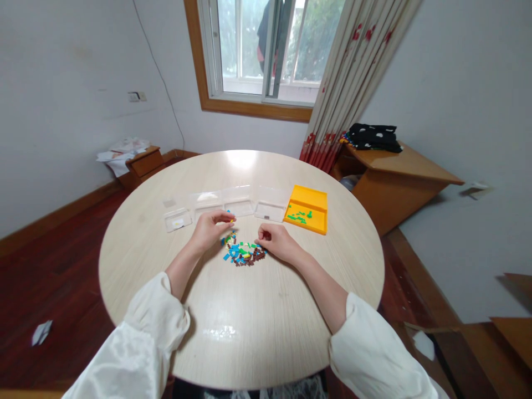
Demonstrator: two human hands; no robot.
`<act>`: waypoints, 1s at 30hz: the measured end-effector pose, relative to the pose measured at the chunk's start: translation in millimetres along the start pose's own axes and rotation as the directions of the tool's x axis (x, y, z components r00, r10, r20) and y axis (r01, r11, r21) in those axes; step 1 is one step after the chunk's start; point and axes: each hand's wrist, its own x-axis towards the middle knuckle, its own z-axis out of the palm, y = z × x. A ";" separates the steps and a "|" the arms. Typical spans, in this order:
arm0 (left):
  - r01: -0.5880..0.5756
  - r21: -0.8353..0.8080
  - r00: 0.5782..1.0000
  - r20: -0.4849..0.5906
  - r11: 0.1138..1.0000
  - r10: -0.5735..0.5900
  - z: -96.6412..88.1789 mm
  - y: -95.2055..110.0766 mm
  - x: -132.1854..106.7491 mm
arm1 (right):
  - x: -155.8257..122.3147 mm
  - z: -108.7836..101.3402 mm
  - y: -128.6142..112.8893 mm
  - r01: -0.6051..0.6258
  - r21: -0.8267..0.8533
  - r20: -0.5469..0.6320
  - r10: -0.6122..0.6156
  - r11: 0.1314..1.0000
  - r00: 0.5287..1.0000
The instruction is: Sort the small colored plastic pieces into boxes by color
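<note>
A pile of small toy building bricks [243, 254] in blue, green, brown, yellow and white lies on the round table between my hands. My left hand [210, 228] is over the pile's left side, thumb and fingers pinched around a small yellow brick [233, 220]. At the pile's right edge, my right hand [277, 241] is closed, its fingertips low by the bricks; what they hold, if anything, is too small to make out. Beyond it stands an open yellow case [307, 195] with several green bricks [300, 216] in its lower half.
Several clear plastic boxes with raised lids stand in an arc behind my hands, among them a left box [178, 220] with pale pieces and a right box [269, 210] with a dark piece. The round table [249, 338] has a wooden cabinet [386, 183] to its right.
</note>
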 end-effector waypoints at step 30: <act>0.014 -0.027 0.998 -0.055 1.000 -0.015 1.4 1.9 0.9 | -0.2 1.1 2.2 0.001 0.008 0.001 -0.001 1.000 1.000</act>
